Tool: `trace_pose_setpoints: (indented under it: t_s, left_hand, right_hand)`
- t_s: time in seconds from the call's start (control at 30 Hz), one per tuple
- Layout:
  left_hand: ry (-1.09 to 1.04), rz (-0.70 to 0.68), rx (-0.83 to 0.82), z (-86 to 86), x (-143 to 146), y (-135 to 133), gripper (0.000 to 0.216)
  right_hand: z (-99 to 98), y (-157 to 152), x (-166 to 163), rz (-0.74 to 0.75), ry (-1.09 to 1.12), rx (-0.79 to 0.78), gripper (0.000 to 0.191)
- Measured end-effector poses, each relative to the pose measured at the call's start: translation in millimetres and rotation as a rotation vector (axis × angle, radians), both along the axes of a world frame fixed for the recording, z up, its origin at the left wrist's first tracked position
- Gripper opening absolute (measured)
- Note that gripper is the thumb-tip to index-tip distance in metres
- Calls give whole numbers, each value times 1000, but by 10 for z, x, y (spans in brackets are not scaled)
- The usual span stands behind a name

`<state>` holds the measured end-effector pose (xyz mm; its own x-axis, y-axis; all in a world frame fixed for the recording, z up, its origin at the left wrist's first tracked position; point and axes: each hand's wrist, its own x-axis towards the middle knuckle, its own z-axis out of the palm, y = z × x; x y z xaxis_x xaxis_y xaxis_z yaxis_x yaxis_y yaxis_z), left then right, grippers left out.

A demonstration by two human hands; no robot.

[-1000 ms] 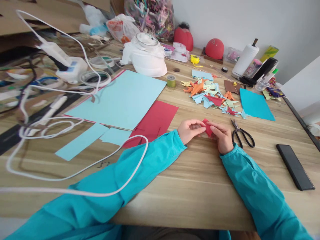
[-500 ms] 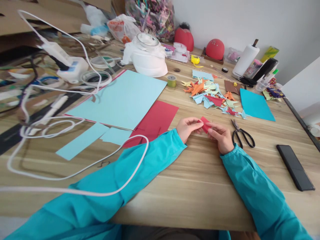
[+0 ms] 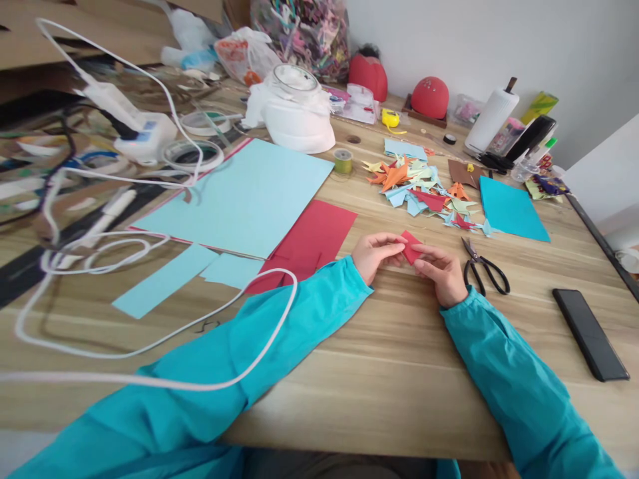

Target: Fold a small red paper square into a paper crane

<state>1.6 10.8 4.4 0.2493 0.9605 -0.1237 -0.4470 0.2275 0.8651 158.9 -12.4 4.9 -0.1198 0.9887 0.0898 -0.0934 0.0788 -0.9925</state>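
Observation:
Between my two hands is a small piece of folded red paper (image 3: 410, 247), held just above the table. My left hand (image 3: 375, 256) pinches its left edge between thumb and fingers. On the other side, my right hand (image 3: 441, 271) grips the right edge in the same way. Beyond the hands lies a pile of folded paper cranes (image 3: 414, 186) in orange, blue, green and red. A pair of black-handled scissors (image 3: 485, 267) rests to the right of my right hand. Red paper sheets (image 3: 319, 236) lie left of my left hand, partly under my sleeve.
Large light blue sheets (image 3: 239, 196) and a blue strip (image 3: 164, 281) lie on the left. A white cable (image 3: 150, 349) loops across my left sleeve. A phone (image 3: 590, 334) is at right, a turquoise sheet (image 3: 514, 208) behind the scissors, and a thread spool (image 3: 343, 161) further back.
The red paper has tilted slightly and shows a flatter face between my fingers. Both hands keep nearly the same place and grip.

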Motion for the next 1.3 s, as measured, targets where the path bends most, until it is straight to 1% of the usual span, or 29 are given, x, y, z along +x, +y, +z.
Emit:
trace_pose_setpoints:
  t_s: [0.1,0.27,0.43,0.6,0.73,0.83,0.93,1.07,1.17,1.3]
  left_hand:
    - [-17,-4,-20,11,-2,9,22]
    - [-15,-16,-11,8,-2,10,21]
    - [30,-46,44,-11,-8,0,27]
    - [111,-77,118,-39,-5,-2,38]
    - [133,-99,173,-55,18,-7,43]
    - [191,-87,240,-68,35,-20,42]
    - [245,-97,286,-82,44,-35,37]
    - [222,-75,329,-78,50,-49,34]
    - [231,-54,314,-55,54,-55,33]
    - [232,-39,270,-31,54,-55,26]
  right_hand:
    - [2,2,-7,7,3,16,31]
    - [3,6,-18,-40,-39,14,25]
    - [1,11,-27,-70,-47,1,22]
    - [-13,16,-21,-91,-86,23,16]
    - [-37,22,-16,-102,-89,47,15]
    - [-44,24,-15,-106,-91,64,16]
    - [-31,20,-12,-107,-150,86,17]
    - [-9,11,-5,-81,-209,96,20]
    - [-15,9,-3,-65,-200,85,20]
    - [-40,17,-1,-98,-151,73,20]
